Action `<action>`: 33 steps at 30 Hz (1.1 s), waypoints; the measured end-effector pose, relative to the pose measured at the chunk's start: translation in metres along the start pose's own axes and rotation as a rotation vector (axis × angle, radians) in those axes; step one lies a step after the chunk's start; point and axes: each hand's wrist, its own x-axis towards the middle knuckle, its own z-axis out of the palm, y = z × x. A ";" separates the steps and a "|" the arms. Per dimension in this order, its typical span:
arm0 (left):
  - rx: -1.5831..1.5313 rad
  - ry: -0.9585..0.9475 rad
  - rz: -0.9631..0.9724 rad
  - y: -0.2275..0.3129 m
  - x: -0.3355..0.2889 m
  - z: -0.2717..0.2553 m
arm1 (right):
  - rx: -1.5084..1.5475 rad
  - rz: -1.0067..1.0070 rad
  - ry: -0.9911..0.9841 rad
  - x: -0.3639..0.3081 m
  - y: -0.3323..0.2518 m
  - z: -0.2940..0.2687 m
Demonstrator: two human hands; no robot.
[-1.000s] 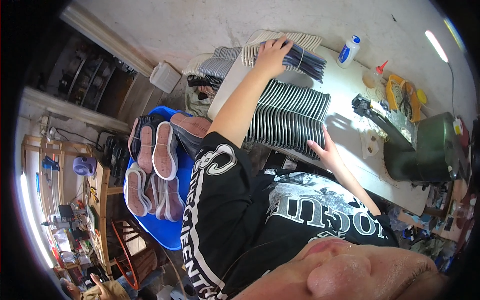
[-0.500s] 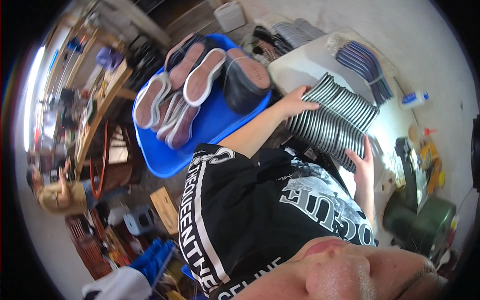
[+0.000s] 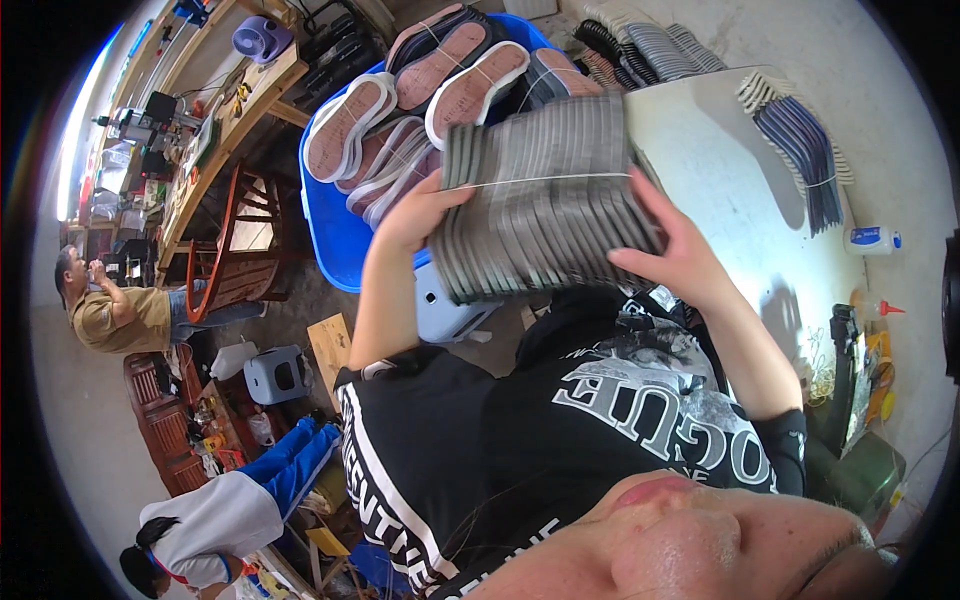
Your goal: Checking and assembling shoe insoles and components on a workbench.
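Between my two hands is a thick bundle of grey shoe soles [image 3: 540, 215], packed side by side with a thin white band around them. My left hand [image 3: 418, 210] grips the bundle's left end, thumb over the band. At the other end my right hand [image 3: 675, 240] holds on, its fingers partly behind the soles. The bundle is lifted clear of the white table [image 3: 700, 150] and partly covers the near right side of a blue tub [image 3: 322, 225]. Inside that tub lie several tied bundles of soles [image 3: 480, 90] with pinkish faces and white or dark rims.
On the table's far right lies a banded bundle of dark soles [image 3: 800, 150], with a white-and-blue bottle [image 3: 872, 240] nearby. More grey soles [image 3: 660, 48] are stacked behind. A light-blue stool [image 3: 445, 312] stands below the bundle. Two people [image 3: 120, 312] are at the left, beside a workbench [image 3: 225, 125].
Both hands have carried the sole bundle left from the table toward the tub and turned it. My view has swung, bringing the second person at the lower left more into sight.
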 end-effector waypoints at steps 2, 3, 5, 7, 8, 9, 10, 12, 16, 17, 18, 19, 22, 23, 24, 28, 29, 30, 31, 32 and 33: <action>-0.012 0.080 -0.021 -0.018 -0.001 -0.045 | 0.070 0.027 -0.165 0.035 0.008 0.021; -0.018 0.104 -0.042 -0.026 0.000 -0.063 | 0.101 0.037 -0.234 0.053 0.015 0.030; -0.062 0.216 -0.142 -0.032 0.009 -0.083 | 0.137 0.049 -0.361 0.092 0.036 0.041; -0.123 0.193 -0.208 -0.047 0.030 -0.107 | -0.001 -0.036 -0.232 0.127 0.073 0.048; -0.206 0.265 -0.242 -0.049 0.040 -0.114 | 0.031 0.057 -0.144 0.141 0.089 0.046; -0.299 0.344 -0.269 -0.050 0.051 -0.118 | 0.055 0.148 -0.067 0.153 0.095 0.041; -0.260 0.330 -0.250 -0.052 0.059 -0.119 | 0.200 0.253 0.016 0.154 0.103 0.041; -0.250 0.308 -0.335 -0.066 0.084 -0.140 | 0.204 0.213 0.009 0.151 0.113 0.031; -0.238 0.304 -0.375 -0.059 0.111 -0.137 | 0.196 0.148 0.001 0.137 0.117 -0.010; -0.106 0.389 -0.374 -0.052 0.116 -0.128 | 0.232 0.156 0.016 0.130 0.118 -0.023; -0.095 0.345 -0.352 -0.065 0.125 -0.140 | 0.310 0.192 0.052 0.120 0.104 -0.036; -0.082 0.326 -0.351 -0.060 0.132 -0.143 | 0.311 0.191 0.075 0.110 0.107 -0.051; 0.778 0.414 -0.307 -0.027 0.150 -0.124 | 0.286 0.216 0.247 0.073 0.104 -0.107; 1.084 0.439 -0.232 0.001 0.150 -0.101 | 0.284 0.215 0.299 0.064 0.105 -0.127; 1.083 0.483 -0.089 0.023 0.149 -0.075 | 0.224 0.187 0.454 0.059 0.107 -0.155; 0.899 0.203 0.342 0.113 0.175 0.059 | -0.575 0.047 1.063 0.040 0.114 -0.268; 0.978 0.065 0.466 0.127 0.197 0.100 | -0.747 -0.028 1.162 0.035 0.111 -0.292; 1.060 -0.066 0.592 0.145 0.215 0.146 | -0.864 -0.012 1.269 0.029 0.108 -0.313; 1.001 -0.284 0.619 0.162 0.234 0.199 | -0.980 0.012 1.370 0.024 0.110 -0.334; 1.126 -0.321 0.671 0.168 0.256 0.240 | -0.982 0.035 1.414 0.019 0.110 -0.355; 1.133 -0.372 0.691 0.170 0.280 0.276 | -0.963 0.124 1.386 0.020 0.107 -0.373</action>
